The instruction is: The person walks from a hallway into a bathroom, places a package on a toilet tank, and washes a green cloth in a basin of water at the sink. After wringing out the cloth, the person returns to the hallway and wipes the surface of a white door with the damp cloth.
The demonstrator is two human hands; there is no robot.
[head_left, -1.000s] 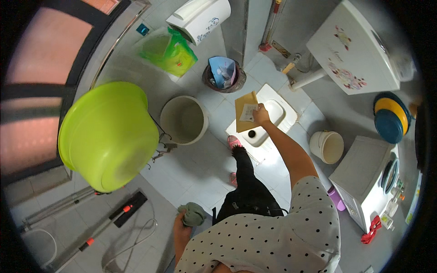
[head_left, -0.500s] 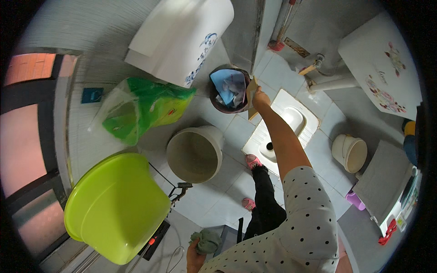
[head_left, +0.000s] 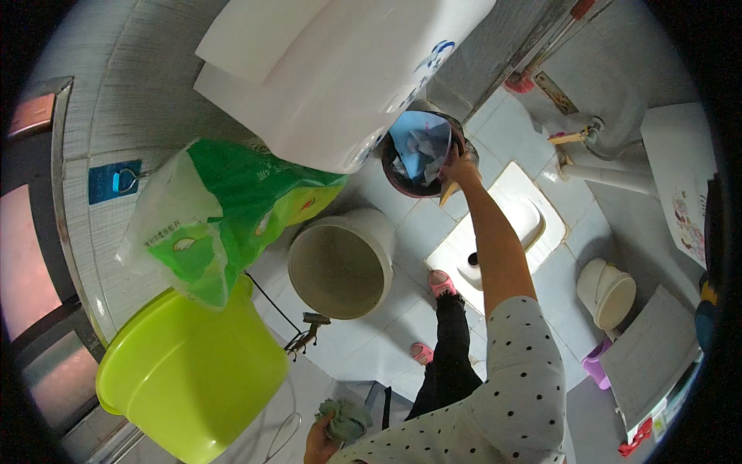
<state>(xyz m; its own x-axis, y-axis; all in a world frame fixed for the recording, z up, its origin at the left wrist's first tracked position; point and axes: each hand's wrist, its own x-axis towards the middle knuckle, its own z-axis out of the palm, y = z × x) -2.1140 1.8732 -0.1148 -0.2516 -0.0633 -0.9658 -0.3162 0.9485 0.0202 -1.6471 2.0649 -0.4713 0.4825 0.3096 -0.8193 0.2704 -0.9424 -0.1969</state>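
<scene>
**Head view: a flat brown piece at the rim of the waste bin**

Head view only, so this all comes from looking down past my own shoulder. My right hand (head_left: 461,168) is stretched out to the dark round waste bin (head_left: 421,155) by the wall, fingers closed on a thin tan-brown piece, card or paper by the look of it (head_left: 448,190), its pointed end hanging just outside the rim. To do this well I would bring the piece fully over the opening before loosening my fingers, and keep my feet planted clear of the white squat toilet pan (head_left: 510,224) beneath my arm. My left hand (head_left: 321,442), low at my side, is bunched around a grey-green crumpled cloth (head_left: 345,417).

The bin is already stuffed with pale blue plastic and crumpled scraps, nearly to the brim. It stands on the tiled floor, between the pan and the white wall-mounted cistern (head_left: 332,69).
</scene>
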